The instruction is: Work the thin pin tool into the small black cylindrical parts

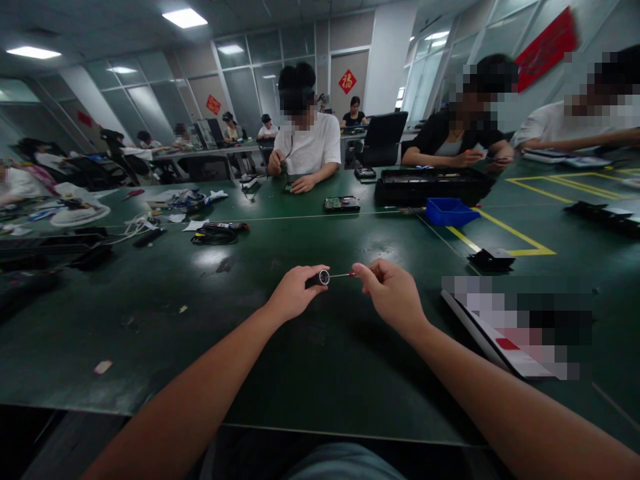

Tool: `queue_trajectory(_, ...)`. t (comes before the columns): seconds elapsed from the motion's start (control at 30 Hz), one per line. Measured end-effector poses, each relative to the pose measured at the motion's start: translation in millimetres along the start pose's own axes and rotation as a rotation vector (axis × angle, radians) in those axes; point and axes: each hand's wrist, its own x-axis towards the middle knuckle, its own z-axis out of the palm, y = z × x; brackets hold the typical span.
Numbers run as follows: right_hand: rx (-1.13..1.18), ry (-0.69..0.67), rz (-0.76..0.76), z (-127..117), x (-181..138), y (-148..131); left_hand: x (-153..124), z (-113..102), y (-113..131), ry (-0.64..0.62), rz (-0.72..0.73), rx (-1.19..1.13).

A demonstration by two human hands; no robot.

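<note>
My left hand grips a short dark cylinder with a pale ring round its open end, which faces me. Thumb and fingers close on it from the left. In my right hand is a thin screwdriver with a reddish handle end and a bare metal shaft. The shaft points left, and its tip meets the right side of the cylinder's rim; whether it goes into the cylinder I cannot tell. Both hands are held over the green table.
A blue scoop-like tray and a long black housing lie ahead on the right. A small black part and a white-edged flat object are nearer. Bundled black cable lies ahead left. A co-worker sits opposite.
</note>
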Motion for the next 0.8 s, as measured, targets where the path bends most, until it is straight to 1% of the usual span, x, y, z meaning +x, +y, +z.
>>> queue_trajectory(0.07,0.015,-0.012,-0.058,0.7,-1.5,-1.2,-0.4,-0.6,0.3,-0.007,-0.001,-0.004)
queue_trajectory(0.13,0.057,-0.031,-0.081,1.9,-2.3,-0.7,-0.6,-0.7,0.4,-0.015,0.001,-0.007)
queue_trajectory(0.23,0.098,-0.078,-0.039,2.3,-2.5,0.6,-0.7,0.1,-0.8,-0.017,0.011,-0.005)
queue_trajectory(0.33,0.056,-0.111,-0.016,2.0,-2.1,1.7,-0.6,0.8,-2.4,-0.016,0.015,-0.004)
queue_trajectory(0.4,0.018,-0.098,-0.021,2.7,-2.1,3.0,-0.7,0.6,-2.3,-0.016,0.009,-0.004)
queue_trajectory(0.47,0.040,-0.088,-0.005,4.4,-2.1,5.4,-0.9,-0.1,-1.0,-0.022,0.000,-0.005)
queue_trajectory(0.63,0.330,-0.026,0.067,11.4,-0.8,13.6,-1.1,-1.0,2.6,-0.027,-0.021,-0.001)
queue_trajectory(0.73,0.541,-0.017,0.135,16.6,1.3,16.0,0.3,-0.4,2.3,0.010,-0.011,-0.007)
queue_trajectory(0.8,0.702,0.026,0.208,19.6,3.2,16.2,2.1,-0.3,2.0,0.051,0.035,-0.005)
